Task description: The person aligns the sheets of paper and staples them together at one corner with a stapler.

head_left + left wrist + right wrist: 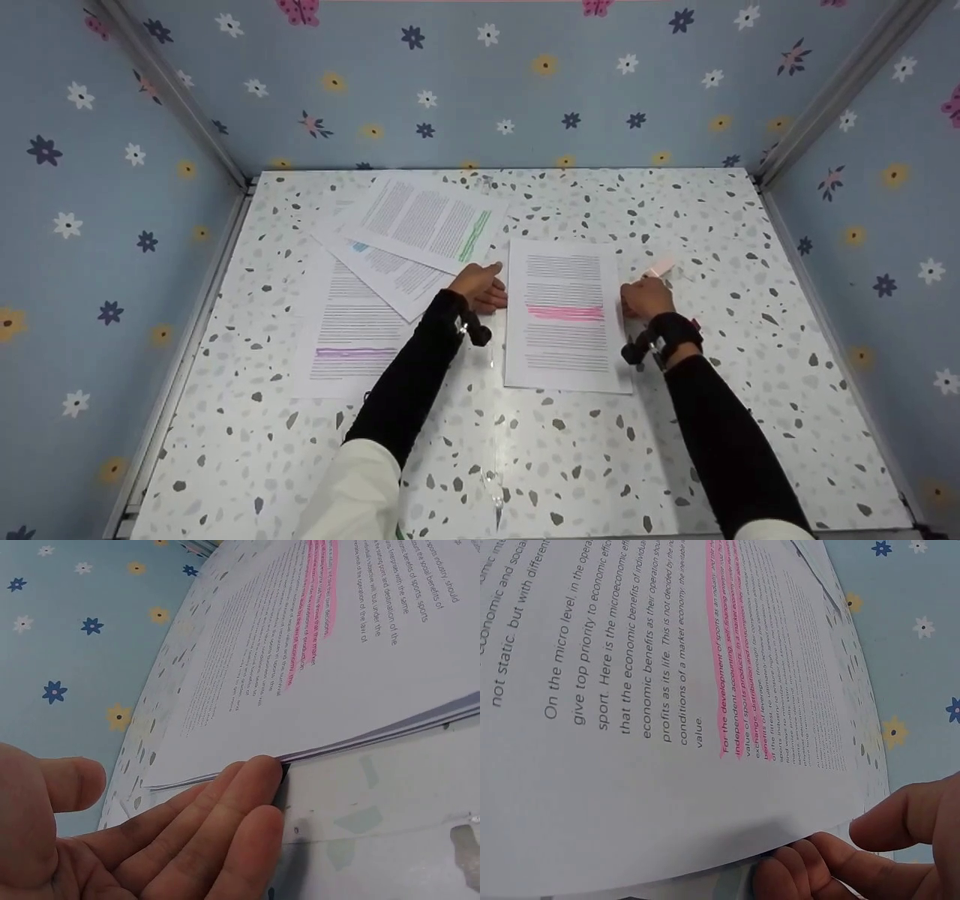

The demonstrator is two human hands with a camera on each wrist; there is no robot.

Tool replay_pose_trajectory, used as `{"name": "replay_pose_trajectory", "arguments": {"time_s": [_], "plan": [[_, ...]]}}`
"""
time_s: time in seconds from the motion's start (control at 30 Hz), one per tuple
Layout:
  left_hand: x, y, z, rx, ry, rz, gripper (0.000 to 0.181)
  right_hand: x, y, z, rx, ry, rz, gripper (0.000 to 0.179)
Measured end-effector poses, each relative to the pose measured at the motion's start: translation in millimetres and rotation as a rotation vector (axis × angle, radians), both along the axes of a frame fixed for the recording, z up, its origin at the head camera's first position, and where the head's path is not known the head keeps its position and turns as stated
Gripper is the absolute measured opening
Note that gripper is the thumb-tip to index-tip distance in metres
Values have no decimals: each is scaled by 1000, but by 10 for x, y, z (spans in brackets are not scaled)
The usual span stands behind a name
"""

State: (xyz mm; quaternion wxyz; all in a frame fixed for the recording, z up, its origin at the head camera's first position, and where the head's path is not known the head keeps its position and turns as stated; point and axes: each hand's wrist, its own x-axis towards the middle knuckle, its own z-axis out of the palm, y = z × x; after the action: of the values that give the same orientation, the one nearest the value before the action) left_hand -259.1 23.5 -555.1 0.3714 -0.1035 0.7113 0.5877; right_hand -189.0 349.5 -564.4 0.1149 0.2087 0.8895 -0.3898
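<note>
Paper stack (568,337), pink-marked, lies on the speckled table (570,465). Left hand (480,289): fingers extended, close together, touching the stack's left edge; thumb apart. Right hand (647,297): fingers bent, side by side, at the right edge; thumb apart. Three marked sheets (360,307) overlap at left.
</note>
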Motion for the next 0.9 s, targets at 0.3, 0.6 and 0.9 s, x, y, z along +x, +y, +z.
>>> {"name": "replay_pose_trajectory", "arguments": {"time_s": [0.3,0.6,0.9], "plan": [[45,-65,16,-121,331,-31,37,111,-14,96,25,62,57,36],[-300,-322,63,-702,962,17,42,341,-123,249,121,262,86,33],[-852,-319,-252,-887,748,-92,77,588,12,415,121,333,71,29]]}}
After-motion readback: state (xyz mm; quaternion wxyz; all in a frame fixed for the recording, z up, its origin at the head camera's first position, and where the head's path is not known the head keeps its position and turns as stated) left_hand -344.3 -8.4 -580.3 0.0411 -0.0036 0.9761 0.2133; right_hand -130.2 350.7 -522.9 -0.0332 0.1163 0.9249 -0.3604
